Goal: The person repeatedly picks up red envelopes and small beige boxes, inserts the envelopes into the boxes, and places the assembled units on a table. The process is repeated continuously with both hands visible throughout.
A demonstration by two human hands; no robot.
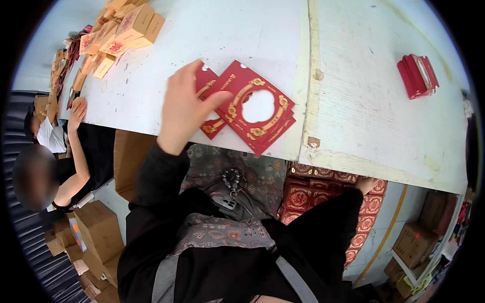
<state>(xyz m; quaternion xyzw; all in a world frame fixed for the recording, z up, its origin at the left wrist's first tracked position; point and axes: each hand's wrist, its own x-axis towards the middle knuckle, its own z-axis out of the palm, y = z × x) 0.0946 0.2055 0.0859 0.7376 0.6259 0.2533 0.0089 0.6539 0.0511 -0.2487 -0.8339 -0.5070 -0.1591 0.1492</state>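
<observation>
Several flat red card sleeves (237,86) with gold trim and a cut-out window lie overlapping near the table's front edge. Over their left side is my left hand (188,103), fingers stretched and thumb apart. Its thumb reaches over the edge of the upper sleeves; whether it touches them I cannot make out. My right hand (368,185) is below the table's front edge, at the stacked red and gold boxes (298,197). Most of its fingers are hidden, so its grip does not show.
A small stack of red sleeves (418,76) lies at the far right of the white table (374,126). Yellow-tan boxes (134,28) are heaped at the far left. A co-worker's hand (77,112) rests at the table's left end. Cardboard cartons (98,230) stand on the floor.
</observation>
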